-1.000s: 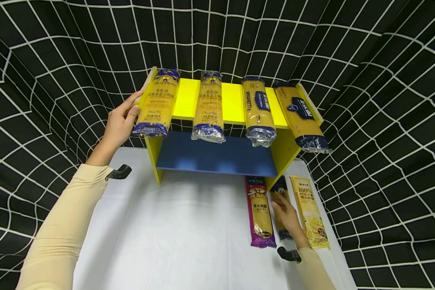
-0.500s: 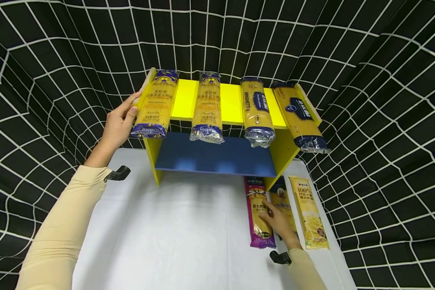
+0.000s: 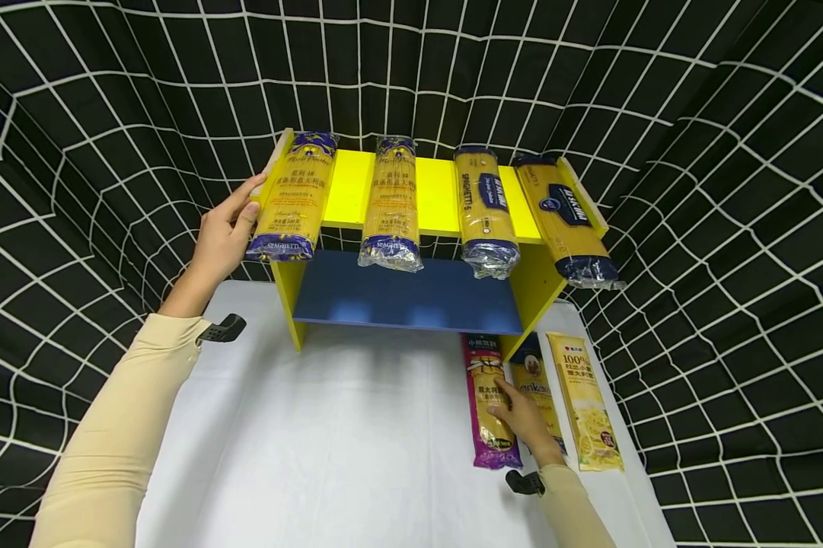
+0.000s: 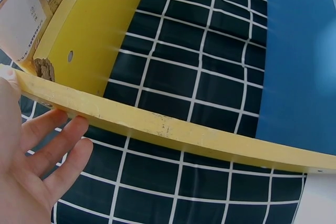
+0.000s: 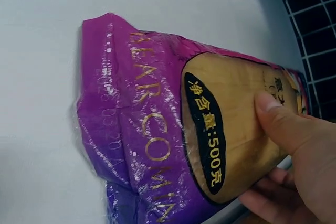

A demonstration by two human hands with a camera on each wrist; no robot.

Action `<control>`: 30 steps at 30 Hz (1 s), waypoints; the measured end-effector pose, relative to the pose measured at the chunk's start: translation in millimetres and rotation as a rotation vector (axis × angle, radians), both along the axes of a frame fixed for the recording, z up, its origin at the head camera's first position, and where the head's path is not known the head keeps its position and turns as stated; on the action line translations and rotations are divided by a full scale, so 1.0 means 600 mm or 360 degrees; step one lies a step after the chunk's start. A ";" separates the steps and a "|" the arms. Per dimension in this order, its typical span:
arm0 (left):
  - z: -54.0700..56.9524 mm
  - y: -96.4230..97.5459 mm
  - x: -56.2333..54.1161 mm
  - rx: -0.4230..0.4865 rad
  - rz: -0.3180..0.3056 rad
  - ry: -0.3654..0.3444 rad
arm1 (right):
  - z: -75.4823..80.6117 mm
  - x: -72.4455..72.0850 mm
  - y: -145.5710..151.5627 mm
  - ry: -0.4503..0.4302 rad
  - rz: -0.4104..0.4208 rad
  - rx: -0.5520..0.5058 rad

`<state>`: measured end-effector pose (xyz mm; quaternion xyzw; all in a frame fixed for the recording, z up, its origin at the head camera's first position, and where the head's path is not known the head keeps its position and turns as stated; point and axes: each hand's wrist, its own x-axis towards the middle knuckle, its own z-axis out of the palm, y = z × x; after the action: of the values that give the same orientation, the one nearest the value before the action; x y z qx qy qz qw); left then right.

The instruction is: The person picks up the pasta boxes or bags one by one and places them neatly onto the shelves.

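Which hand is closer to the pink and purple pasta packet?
Right. The right hand holds the packet; the left hand is farther off, at the shelf's upper left side.

We see the right hand (image 3: 527,425) shifted toward eight o'clock, away from the blue-and-yellow pasta pack (image 3: 536,380), now gripping the purple pasta pack (image 3: 482,407) at its three-o'clock edge, the former's lettering newly uncovered.

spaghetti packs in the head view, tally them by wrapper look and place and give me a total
Purple-blue-ended packs on the yellow shelf: 2
Navy-labelled packs on the shelf: 2
Magenta-purple pack on the white table: 1
Dark-blue-topped pack, partly hidden, on the table: 1
Pale yellow pack on the table: 1
Total: 7
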<state>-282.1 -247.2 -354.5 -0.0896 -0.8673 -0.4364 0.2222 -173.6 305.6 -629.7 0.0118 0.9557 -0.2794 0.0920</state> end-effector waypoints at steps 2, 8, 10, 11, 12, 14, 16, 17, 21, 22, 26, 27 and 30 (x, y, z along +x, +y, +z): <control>0.000 0.000 0.000 0.0002 -0.0001 0.0005 | 0.001 -0.003 -0.001 -0.0022 -0.0010 0.0010; -0.002 -0.002 -0.001 0.0013 -0.0011 0.0003 | 0.003 -0.011 -0.005 -0.0084 -0.0032 -0.0026; -0.002 -0.001 -0.001 0.0019 -0.0014 -0.0001 | 0.002 -0.015 -0.005 -0.0075 -0.0027 -0.0061; -0.002 -0.001 -0.001 0.0018 -0.0014 -0.0001 | 0.002 -0.016 -0.005 -0.0066 -0.0018 -0.0075; -0.002 -0.001 -0.001 0.0019 -0.0014 -0.0004 | 0.002 -0.018 -0.005 -0.0065 -0.0018 -0.0094; -0.002 0.000 0.000 0.0021 -0.0012 -0.0009 | 0.002 -0.021 -0.004 -0.0069 -0.0024 -0.0133; -0.002 0.001 0.000 0.0015 -0.0009 -0.0015 | 0.004 -0.024 -0.003 -0.0089 -0.0026 -0.0169; -0.001 0.001 0.000 0.0014 -0.0008 -0.0018 | 0.006 -0.025 -0.003 -0.0100 -0.0024 -0.0182; -0.001 0.002 -0.001 0.0016 -0.0012 -0.0011 | 0.011 -0.030 -0.001 -0.0149 -0.0024 -0.0255; -0.001 0.002 -0.001 0.0019 -0.0013 -0.0007 | 0.012 -0.032 -0.001 -0.0157 -0.0027 -0.0264; -0.001 0.001 0.000 0.0028 -0.0012 -0.0005 | 0.015 -0.038 -0.001 -0.0180 -0.0033 -0.0252; -0.001 0.001 0.000 0.0030 -0.0012 -0.0008 | 0.015 -0.038 -0.001 -0.0182 -0.0038 -0.0250; -0.001 0.001 0.000 0.0027 -0.0014 -0.0014 | 0.015 -0.037 0.000 -0.0190 -0.0053 -0.0266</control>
<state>-282.1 -246.6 -354.9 -0.0897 -0.8642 -0.4450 0.2171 -195.8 305.8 -620.6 0.0367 0.9215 -0.3585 0.1448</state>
